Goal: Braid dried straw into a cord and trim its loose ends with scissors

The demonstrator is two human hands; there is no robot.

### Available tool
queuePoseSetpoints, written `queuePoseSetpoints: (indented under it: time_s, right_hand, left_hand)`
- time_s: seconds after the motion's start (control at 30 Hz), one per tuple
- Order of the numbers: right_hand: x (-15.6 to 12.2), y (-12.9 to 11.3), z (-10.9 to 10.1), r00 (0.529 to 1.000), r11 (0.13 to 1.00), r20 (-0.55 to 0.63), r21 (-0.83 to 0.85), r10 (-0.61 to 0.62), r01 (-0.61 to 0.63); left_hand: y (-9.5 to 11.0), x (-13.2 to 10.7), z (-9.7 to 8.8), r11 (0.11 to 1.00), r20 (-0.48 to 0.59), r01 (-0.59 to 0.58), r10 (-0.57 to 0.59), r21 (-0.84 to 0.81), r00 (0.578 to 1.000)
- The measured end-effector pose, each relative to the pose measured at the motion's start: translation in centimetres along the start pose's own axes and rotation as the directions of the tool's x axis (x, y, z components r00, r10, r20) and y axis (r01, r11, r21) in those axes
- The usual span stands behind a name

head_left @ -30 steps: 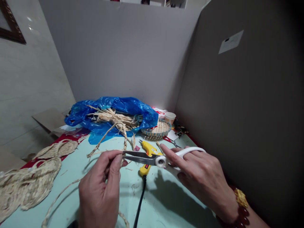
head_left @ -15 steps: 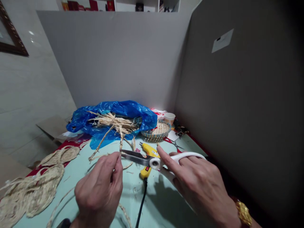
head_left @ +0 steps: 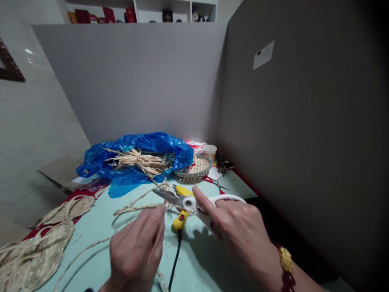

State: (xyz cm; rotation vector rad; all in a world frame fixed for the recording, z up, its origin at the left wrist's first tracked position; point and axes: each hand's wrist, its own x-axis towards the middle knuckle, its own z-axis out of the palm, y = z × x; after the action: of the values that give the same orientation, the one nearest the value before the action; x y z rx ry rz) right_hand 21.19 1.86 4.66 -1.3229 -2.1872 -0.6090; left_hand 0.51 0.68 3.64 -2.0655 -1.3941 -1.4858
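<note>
My left hand (head_left: pixel 136 245) is closed in a pinch on a braided straw cord (head_left: pixel 136 208), near the scissor blades. The cord reaches left from the fingers and doubles back in a loop above the table. My right hand (head_left: pixel 235 227) is wrapped round the white handles of a pair of scissors (head_left: pixel 189 204), its index finger stretched along them. The dark blades are parted a little and point left, just above my left fingertips. Whether they touch the cord, I cannot tell. Behind and below the scissors lies a yellow corded tool (head_left: pixel 180 221) with a red switch, partly hidden.
A blue plastic bag (head_left: pixel 152 140) with a straw bundle (head_left: pixel 138 160) lies at the back. Right of it are a round woven basket (head_left: pixel 191 176), a paper cup (head_left: pixel 210 151) and red-handled scissors (head_left: pixel 217 184). Flat braided straw pieces (head_left: pixel 45 255) lie at left. Grey panels (head_left: pixel 136 81) enclose the table.
The straw cord, upright between my left fingers and the bundle before, now stretches sideways. My left hand has shifted right, closer to the scissors' pivot. The whole view has turned slightly.
</note>
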Motion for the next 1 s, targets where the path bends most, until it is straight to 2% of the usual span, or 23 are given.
queuePoseSetpoints:
  time_s: [0.03,0.07,0.1,0.13,0.17,0.2,0.23,0.27,0.3,0.33,0.37,0.43,0.53,0.63,0.73,0.83,0.93,1.0]
  right_hand:
    - [0.2,0.3,0.2,0.997,0.992,0.04,0.103,0.071,-0.075]
    - [0.4,0.6,0.4,0.984,0.955,0.096,0.242,0.151,-0.17]
    - [0.6,0.7,0.5,0.96,0.87,0.163,0.408,0.23,-0.278]
    - [0.8,0.8,0.7,0.924,0.721,0.243,0.578,0.294,-0.381]
    - [1.0,0.7,0.8,0.884,0.512,0.331,0.725,0.329,-0.461]
    - [1.2,0.5,0.9,0.846,0.265,0.414,0.821,0.336,-0.506]
    - [1.3,0.2,0.9,0.813,0.021,0.487,0.854,0.32,-0.52]
    - [1.4,-0.2,1.0,0.789,-0.175,0.538,0.843,0.296,-0.509]
    - [1.4,-0.6,1.0,0.771,-0.323,0.573,0.811,0.278,-0.487]
    - [1.4,-0.9,1.1,0.754,-0.428,0.6,0.775,0.268,-0.465]
    - [1.3,-1.2,1.1,0.74,-0.496,0.619,0.745,0.264,-0.446]
    - [1.2,-1.5,1.0,0.72,-0.582,0.646,0.696,0.251,-0.421]
    - [0.9,-1.4,0.7,0.719,-0.654,0.66,0.646,0.219,-0.394]
    - [0.9,-1.2,0.1,0.74,-0.683,0.641,0.635,0.205,-0.361]
    - [0.9,-1.2,-0.4,0.766,-0.664,0.603,0.67,0.225,-0.332]
    - [0.8,-1.3,-0.7,0.784,-0.59,0.56,0.739,0.268,-0.326]
    - [0.8,-1.4,-0.8,0.79,-0.523,0.536,0.784,0.299,-0.334]
    - [0.7,-1.5,-0.8,0.785,-0.513,0.543,0.785,0.299,-0.347]
  left_hand:
    - [0.3,0.1,0.2,0.991,-0.028,0.125,-0.126,-0.049,0.992]
    - [0.6,0.2,0.4,0.96,-0.041,0.259,-0.264,-0.107,0.964]
    - [0.8,0.3,0.6,0.904,-0.019,0.385,-0.395,-0.185,0.919]
    - [1.0,0.5,0.8,0.826,0.041,0.491,-0.5,-0.277,0.865]
    - [1.1,0.6,0.9,0.73,0.137,0.578,-0.572,-0.364,0.809]
    - [1.3,0.7,1.0,0.622,0.244,0.65,-0.614,-0.436,0.751]
    - [1.5,0.8,1.0,0.511,0.348,0.708,-0.631,-0.487,0.694]
    - [1.7,0.8,1.0,0.411,0.435,0.753,-0.632,-0.513,0.641]
    - [2.0,0.8,0.9,0.332,0.502,0.789,-0.629,-0.517,0.594]
    - [2.3,0.7,0.8,0.272,0.551,0.817,-0.627,-0.508,0.551]
    - [2.6,0.7,0.8,0.225,0.587,0.838,-0.624,-0.497,0.516]
    - [3.1,0.5,0.6,0.168,0.64,0.867,-0.612,-0.47,0.465]
    - [3.6,0.1,0.6,0.147,0.692,0.886,-0.574,-0.44,0.438]
    - [3.8,-0.1,0.7,0.167,0.701,0.898,-0.573,-0.407,0.424]
    - [3.9,-0.2,0.7,0.161,0.698,0.908,-0.592,-0.387,0.402]
    - [3.8,-0.3,0.7,0.141,0.714,0.894,-0.555,-0.424,0.426]
    - [3.4,-0.7,0.8,0.195,0.726,0.875,-0.495,-0.442,0.477]
    - [3.2,-0.9,0.8,0.243,0.733,0.871,-0.471,-0.427,0.491]
